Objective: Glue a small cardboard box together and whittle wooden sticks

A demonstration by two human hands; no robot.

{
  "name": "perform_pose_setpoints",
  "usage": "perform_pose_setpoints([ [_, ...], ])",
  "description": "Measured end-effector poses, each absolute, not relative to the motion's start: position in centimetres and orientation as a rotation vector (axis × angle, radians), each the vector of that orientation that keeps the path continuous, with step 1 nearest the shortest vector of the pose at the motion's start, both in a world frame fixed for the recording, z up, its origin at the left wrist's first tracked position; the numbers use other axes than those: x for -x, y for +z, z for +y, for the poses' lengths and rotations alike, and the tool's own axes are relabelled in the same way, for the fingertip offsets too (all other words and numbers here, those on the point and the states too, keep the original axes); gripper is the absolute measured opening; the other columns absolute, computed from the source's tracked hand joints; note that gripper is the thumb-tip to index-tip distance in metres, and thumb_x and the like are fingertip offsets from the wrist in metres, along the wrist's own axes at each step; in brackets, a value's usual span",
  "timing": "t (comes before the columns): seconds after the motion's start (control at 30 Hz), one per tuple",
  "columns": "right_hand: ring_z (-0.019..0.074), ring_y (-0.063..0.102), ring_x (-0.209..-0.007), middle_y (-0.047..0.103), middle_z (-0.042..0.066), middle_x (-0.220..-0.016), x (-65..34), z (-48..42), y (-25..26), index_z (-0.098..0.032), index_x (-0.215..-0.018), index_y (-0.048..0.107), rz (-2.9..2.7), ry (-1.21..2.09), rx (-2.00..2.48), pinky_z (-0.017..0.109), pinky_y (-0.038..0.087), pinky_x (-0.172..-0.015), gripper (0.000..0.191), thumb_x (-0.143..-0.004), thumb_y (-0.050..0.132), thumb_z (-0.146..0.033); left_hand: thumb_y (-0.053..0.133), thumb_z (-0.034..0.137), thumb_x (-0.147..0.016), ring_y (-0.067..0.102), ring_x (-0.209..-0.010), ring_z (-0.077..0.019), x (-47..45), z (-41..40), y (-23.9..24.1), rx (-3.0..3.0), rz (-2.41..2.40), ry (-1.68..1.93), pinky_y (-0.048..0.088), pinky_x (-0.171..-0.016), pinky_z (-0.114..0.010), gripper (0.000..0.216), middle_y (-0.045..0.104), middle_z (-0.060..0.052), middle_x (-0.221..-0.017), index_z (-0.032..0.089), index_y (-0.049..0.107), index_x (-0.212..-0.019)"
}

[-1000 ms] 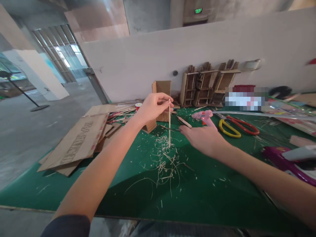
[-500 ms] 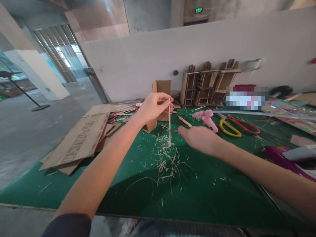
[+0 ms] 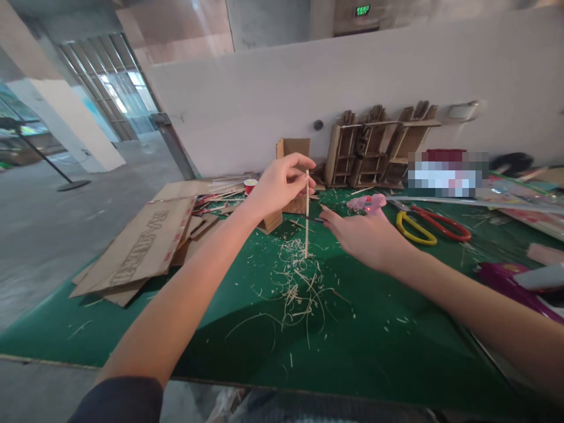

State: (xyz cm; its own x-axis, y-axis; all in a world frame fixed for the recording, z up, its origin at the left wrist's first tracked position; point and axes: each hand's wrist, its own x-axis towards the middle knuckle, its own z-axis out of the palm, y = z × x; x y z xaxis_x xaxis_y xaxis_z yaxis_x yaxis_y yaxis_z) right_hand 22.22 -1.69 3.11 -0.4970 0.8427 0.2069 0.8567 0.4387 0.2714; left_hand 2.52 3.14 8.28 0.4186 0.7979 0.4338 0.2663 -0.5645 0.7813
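My left hand [image 3: 286, 183] pinches the top of a thin pale wooden stick [image 3: 307, 235] between thumb and fingers. The stick stands nearly upright, its lower end at the green tabletop among curled wood shavings [image 3: 297, 288]. Closed around a small knife, my right hand [image 3: 363, 239] is just to the right of the stick. Only the knife's thin dark blade [image 3: 315, 220] shows, pointing left at the stick's middle; its handle is hidden in the fingers. Whether the blade touches the stick, I cannot tell.
Flat cardboard [image 3: 141, 244] lies at left. Behind my hands stand a cardboard box [image 3: 296, 147] and cardboard structures [image 3: 363, 150] against the wall. A pink glue gun [image 3: 368, 203], scissors with yellow and red handles [image 3: 416, 229] and a purple object [image 3: 502, 282] are at right.
My right hand has moved up, bringing the blade higher along the stick. My left hand keeps its pinch on the top. The camera view has shifted slightly.
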Motion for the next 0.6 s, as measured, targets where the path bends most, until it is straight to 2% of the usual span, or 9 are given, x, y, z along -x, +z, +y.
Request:
perform_pose_setpoints([
  [0.3,0.0210,0.062,-0.050,0.066,0.010,-0.062,-22.0,-2.3,1.4,-0.012,-0.135,0.042,-2.790,-0.433,1.594,0.026,0.029,-0.044,0.043,-0.097,0.027,-0.024,0.045,0.020,-0.091,0.067,-0.079,-0.0111,-2.6,3.6,7.9,-2.031,0.902,1.106,0.056,-0.077,-0.025,0.007,0.068,-0.004,-0.088,0.019,0.050,-0.096],
  [0.43,0.0211,0.063,-0.051,0.067,0.009,-0.064,-21.9,-2.7,1.1,-0.010,-0.142,0.035,-2.802,-0.396,1.592,0.026,0.030,-0.044,0.049,-0.094,0.032,-0.017,0.045,0.020,-0.091,0.067,-0.079,-0.0111,-2.6,3.6,7.9,-2.037,0.906,1.112,0.056,-0.077,-0.025,0.007,0.068,-0.005,-0.088,0.019,0.050,-0.096],
  [0.6,0.0191,0.065,-0.059,0.069,0.009,-0.071,-22.0,-3.1,-0.7,-0.012,-0.144,0.037,-2.932,-0.366,1.485,0.026,0.037,-0.049,0.058,-0.086,0.041,-0.007,0.045,0.021,-0.091,0.067,-0.078,-0.0116,-2.8,3.3,8.1,-2.054,0.878,1.107,0.056,-0.076,-0.025,0.007,0.068,-0.005,-0.087,0.019,0.050,-0.095],
])
